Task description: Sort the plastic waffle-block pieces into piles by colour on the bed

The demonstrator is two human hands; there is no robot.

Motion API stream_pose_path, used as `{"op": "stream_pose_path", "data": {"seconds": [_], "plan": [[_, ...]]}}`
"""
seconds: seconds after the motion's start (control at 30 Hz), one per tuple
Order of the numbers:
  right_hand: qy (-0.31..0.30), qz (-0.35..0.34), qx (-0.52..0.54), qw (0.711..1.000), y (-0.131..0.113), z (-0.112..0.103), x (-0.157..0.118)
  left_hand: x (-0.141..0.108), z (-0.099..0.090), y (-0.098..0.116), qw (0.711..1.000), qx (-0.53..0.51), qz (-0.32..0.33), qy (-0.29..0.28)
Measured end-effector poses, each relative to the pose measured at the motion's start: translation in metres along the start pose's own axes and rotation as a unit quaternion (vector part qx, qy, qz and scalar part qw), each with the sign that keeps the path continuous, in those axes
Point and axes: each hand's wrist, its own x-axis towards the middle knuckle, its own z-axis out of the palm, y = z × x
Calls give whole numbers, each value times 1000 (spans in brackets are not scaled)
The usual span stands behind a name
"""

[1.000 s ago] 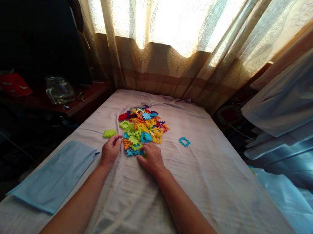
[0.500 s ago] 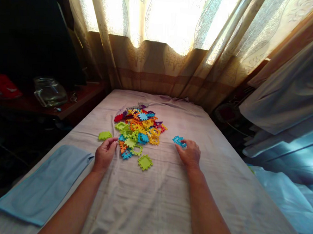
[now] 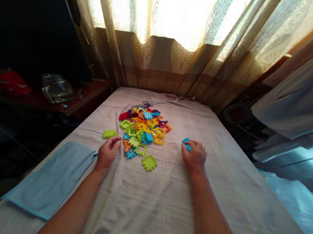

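Note:
On the sheet-covered surface lies a heap of interlocking plastic tiles (image 3: 138,130) with toothed edges, in green, yellow, orange, blue, red and purple. My left hand (image 3: 108,153) rests at the heap's near left side, thumb and fingers pressed together, with no tile visible in them. To the right, apart from the heap, my right hand (image 3: 195,155) grips a blue tile (image 3: 186,144), which the fingers partly cover. A solid green tile (image 3: 149,162) lies alone in front of the heap. Another green tile (image 3: 109,133) sits just beyond my left hand.
A folded light blue cloth (image 3: 51,181) lies on the sheet at left. On a dark side table stand a glass jar (image 3: 57,89) and a red item (image 3: 11,83). Curtains (image 3: 172,65) hang behind the far edge. Pale fabric (image 3: 298,101) hangs at right.
The view has shifted slightly, moving everything a little to the right. My right hand has turned and covers more of the blue tile. The left hand holds about the same place by the heap.

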Motion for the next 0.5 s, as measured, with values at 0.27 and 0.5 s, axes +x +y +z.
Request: {"op": "stream_pose_path", "data": {"seconds": [0.27,0.5], "plan": [[-165,-311,139,926,-117,3,-53,0,-5,2,967,144,168,-124],[-221,-347,92,907,-145,15,-69,1,-4,-2,955,188,189,-126]]}}
